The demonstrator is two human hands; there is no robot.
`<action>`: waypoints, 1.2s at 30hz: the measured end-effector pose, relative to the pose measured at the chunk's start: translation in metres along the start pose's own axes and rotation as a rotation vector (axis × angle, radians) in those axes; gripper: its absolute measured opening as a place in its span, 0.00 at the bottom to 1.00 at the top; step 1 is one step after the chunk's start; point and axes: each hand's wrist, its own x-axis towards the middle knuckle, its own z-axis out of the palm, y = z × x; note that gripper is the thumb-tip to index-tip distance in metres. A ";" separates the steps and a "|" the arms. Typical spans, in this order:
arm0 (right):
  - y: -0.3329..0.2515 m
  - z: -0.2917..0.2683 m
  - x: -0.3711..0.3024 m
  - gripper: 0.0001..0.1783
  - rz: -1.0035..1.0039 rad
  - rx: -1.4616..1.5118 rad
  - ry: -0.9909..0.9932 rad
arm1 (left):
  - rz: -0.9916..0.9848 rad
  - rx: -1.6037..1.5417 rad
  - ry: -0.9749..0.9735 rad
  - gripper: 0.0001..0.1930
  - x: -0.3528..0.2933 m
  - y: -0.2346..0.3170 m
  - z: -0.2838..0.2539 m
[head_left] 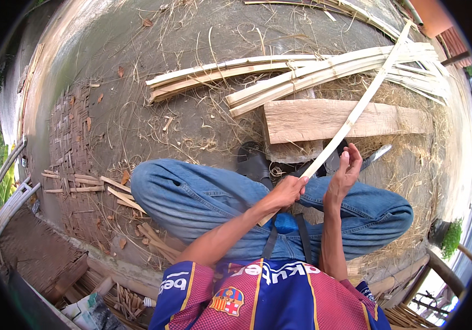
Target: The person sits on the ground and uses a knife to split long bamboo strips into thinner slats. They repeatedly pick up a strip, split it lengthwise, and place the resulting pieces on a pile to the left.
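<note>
A long pale split-bamboo strip (pixel 351 118) slants from my lap up toward the far right. My left hand (pixel 288 191) is closed round its near end, above my jeans. Just right of the strip, my right hand (pixel 346 171) is raised with its fingers loosely bent and apart, and I see nothing held in it. A knife blade (pixel 379 153) shows beyond my right hand; its handle is hidden. Under the strip, beyond my feet, lies a thick wooden board (pixel 340 118).
Bundles of pale strips (pixel 329 71) lie across the ground beyond the board. Thin shavings and curls (pixel 203 140) are scattered about. At left is a worn woven mat (pixel 71 143), with short bamboo pieces (pixel 123 195) by my left knee. A potted plant (pixel 451 234) stands at right.
</note>
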 end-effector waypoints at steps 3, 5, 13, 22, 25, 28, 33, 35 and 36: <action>-0.064 0.040 -0.007 0.15 -0.063 -0.116 -0.609 | 0.134 0.204 0.093 0.27 0.011 -0.015 0.009; -0.067 0.085 -0.010 0.16 -0.042 -0.282 -1.098 | 0.406 0.313 0.158 0.14 0.050 -0.075 0.013; 0.091 0.241 -0.033 0.21 -0.431 -0.637 -1.227 | 0.395 0.267 0.112 0.12 0.029 -0.066 0.009; 0.069 0.255 -0.060 0.14 -0.645 -0.361 -1.055 | 0.140 -0.230 -0.080 0.13 0.033 -0.057 0.012; 0.021 0.246 -0.082 0.10 -0.693 0.016 -1.327 | 0.573 -0.034 0.126 0.23 0.040 -0.066 0.025; 0.011 0.253 -0.094 0.12 -0.461 0.135 -1.268 | 0.214 0.033 -0.055 0.18 0.048 -0.067 0.018; 0.036 0.264 -0.069 0.09 -0.131 -0.206 -1.360 | 0.431 -0.182 0.012 0.15 0.041 -0.093 0.029; 0.052 0.266 -0.061 0.07 -0.234 -0.278 -1.467 | 0.510 -0.129 0.102 0.16 0.041 -0.096 0.031; 0.062 0.267 -0.062 0.06 -0.251 -0.245 -1.425 | 0.454 -0.109 0.084 0.16 0.042 -0.090 0.030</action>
